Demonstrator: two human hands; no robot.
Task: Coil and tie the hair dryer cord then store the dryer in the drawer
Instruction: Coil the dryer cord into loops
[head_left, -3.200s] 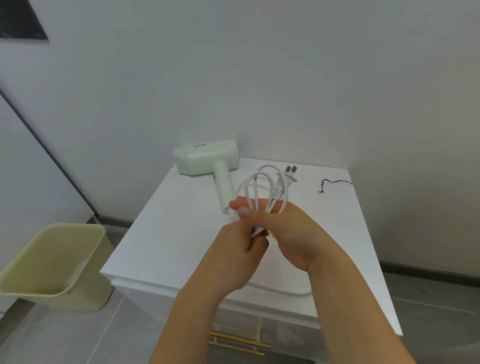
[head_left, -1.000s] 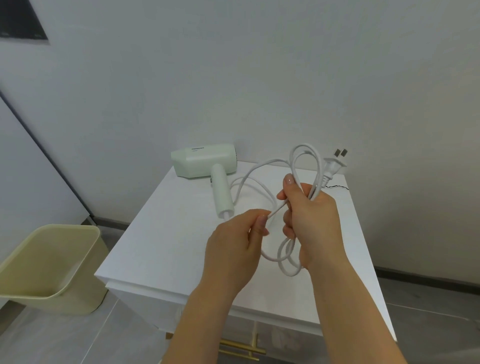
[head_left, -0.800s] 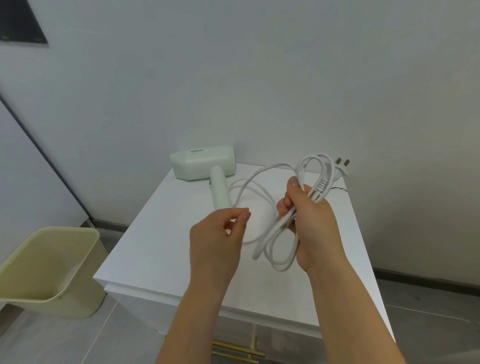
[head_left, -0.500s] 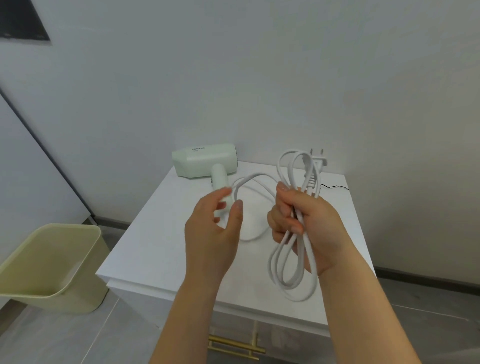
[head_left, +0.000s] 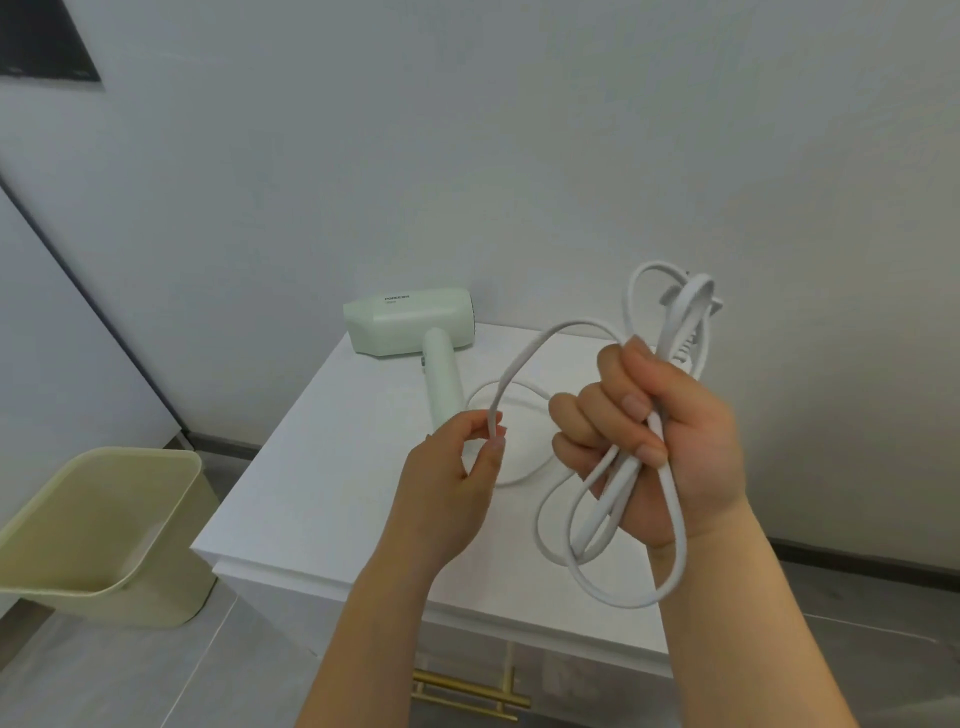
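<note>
Pale grey wall (head_left: 467, 130) fills the upper frame; dark panel (head_left: 47, 47) in its top left corner; grey tiled floor (head_left: 130, 675) along the bottom. White table (head_left: 322, 467) stands against the wall, seen from above and in front; drawer front (head_left: 582, 680) under its near edge, closed as far as shows. Pale yellow bin (head_left: 104, 545) on the floor just left of the table, top open.

Right hand (head_left: 670, 431) raised over the table's right half, palm side toward the camera; grip closed round a bundle of cord loops, fingers curled over the strands. Left hand (head_left: 452, 483) lower and to the left, over the table's middle; grip narrow, thumb and forefinger pinching a single strand.

Hair dryer (head_left: 410, 325), pale green, lies on its side at the table's back left, body close to the wall, handle pointing toward the near edge; neither hand touches it; handle's end hidden behind the left fingers.

Cord (head_left: 626, 486) white; loops stand out above the right fist and hang below it, the lowest in front of the right wrist; one strand arcs from the top of the fist down to the left fingertips; a slack curve lies on the table between the hands.

Brass handle (head_left: 467, 693) on the drawer front, partly behind the left forearm. Plug (head_left: 684, 352) among the upper loops, mostly hidden.
</note>
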